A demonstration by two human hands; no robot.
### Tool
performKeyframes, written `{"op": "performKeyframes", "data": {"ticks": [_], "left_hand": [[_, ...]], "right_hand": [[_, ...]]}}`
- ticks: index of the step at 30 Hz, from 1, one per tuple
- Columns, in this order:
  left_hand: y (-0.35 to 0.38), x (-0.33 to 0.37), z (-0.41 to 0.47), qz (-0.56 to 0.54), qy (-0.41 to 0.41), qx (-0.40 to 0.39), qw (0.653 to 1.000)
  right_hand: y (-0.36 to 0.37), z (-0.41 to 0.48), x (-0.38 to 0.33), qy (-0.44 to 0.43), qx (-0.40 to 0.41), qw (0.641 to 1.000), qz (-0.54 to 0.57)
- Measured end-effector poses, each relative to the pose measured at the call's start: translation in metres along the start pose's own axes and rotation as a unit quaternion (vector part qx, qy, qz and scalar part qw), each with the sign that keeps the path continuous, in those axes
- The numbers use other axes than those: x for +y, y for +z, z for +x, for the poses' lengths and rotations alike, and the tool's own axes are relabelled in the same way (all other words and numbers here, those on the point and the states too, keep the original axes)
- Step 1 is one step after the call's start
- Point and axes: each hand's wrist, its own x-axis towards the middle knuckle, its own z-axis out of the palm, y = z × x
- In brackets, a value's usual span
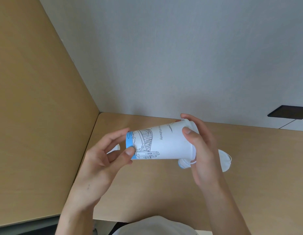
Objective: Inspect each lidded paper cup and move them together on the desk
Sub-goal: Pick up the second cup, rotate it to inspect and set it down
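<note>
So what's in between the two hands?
In the head view, the paper cup lies sideways between them: the left hand pinches its blue base, the right hand holds its lidded end.

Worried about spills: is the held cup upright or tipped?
Tipped sideways: the paper cup lies level between left hand and right hand, lid on.

Paper cup [166, 143]: white, black line drawing of a bridge and buildings, black lettering, light blue band at its base. Lid [192, 124]: white. Desk [147, 180]: pale tan wood grain. Side panel [37, 107]: matching tan. Wall [181, 56]: plain grey. Face mask [224, 161]: white. Wall plate [289, 114]: black.
</note>
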Motion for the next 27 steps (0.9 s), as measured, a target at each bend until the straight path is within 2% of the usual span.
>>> {"op": "performKeyframes", "data": {"ticks": [4,8,14,23,27], "left_hand": [[0.0,-0.001,0.0,0.009,-0.014,0.032,0.999],[-0.003,-0.001,-0.004,-0.001,-0.001,0.0,1.0],[-0.005,-0.004,-0.003,0.007,-0.013,0.027,1.0],[-0.001,-0.001,-0.006,-0.009,0.015,-0.016,1.0],[0.004,0.004,-0.007,0.022,0.066,-0.002,0.998]], "right_hand": [[0.002,-0.003,0.002,-0.013,0.0,1.0,-0.008],[0.003,-0.004,0.003,0.01,-0.001,1.0,0.015],[0.007,-0.006,0.004,0.01,0.003,1.0,0.018],[0.003,-0.003,0.02,0.005,0.014,0.999,0.032],[0.001,-0.001,0.032,0.008,0.017,0.997,0.077]]}}
